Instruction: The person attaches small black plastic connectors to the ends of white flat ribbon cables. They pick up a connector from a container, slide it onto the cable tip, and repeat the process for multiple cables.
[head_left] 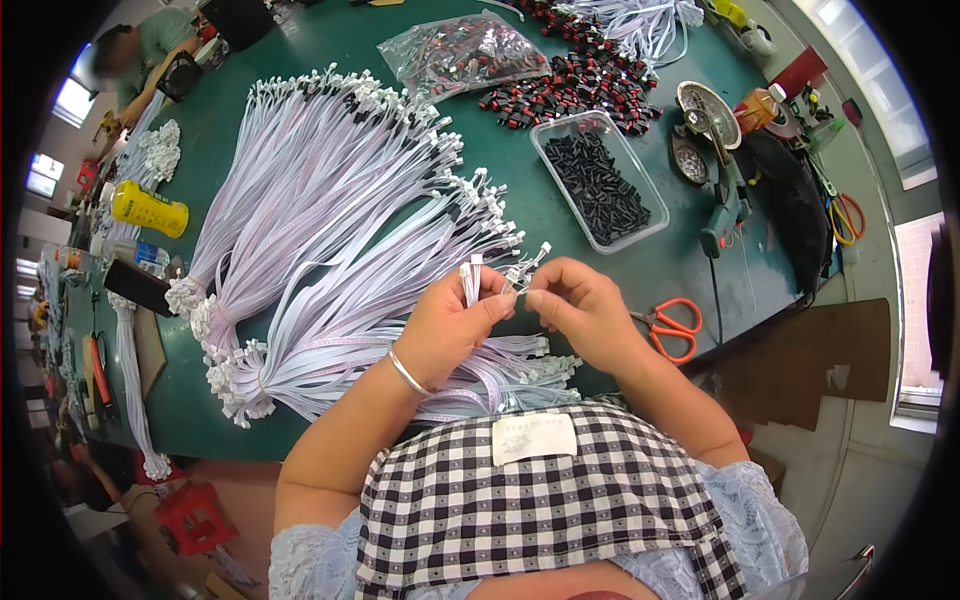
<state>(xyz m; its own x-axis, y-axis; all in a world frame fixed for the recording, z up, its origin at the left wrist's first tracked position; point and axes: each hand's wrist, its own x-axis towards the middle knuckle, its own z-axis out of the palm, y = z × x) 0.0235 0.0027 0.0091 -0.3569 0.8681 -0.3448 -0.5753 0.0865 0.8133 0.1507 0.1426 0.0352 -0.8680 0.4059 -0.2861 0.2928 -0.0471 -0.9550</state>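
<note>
My left hand (445,325), with a silver bangle at its wrist, is closed around several thin cables with white plug ends (472,275) that poke up past the fingers. Close beside it, my right hand (590,312) pinches thumb and forefinger together at the cable ends; whatever lies between those fingertips is too small to make out. Large fanned bundles of flat white cables (310,190) cover the table to the left and run beneath my left forearm. Orange-handled scissors (676,330) lie just right of my right hand.
A clear plastic box (655,215) of short black tubes stands ahead. Beyond it are a pile of black-and-red parts (575,95) and a clear bag (455,50). At right sits a green-handled tool (728,210) with a cord; at left, a yellow bottle (150,210). Another person (160,40) works far left.
</note>
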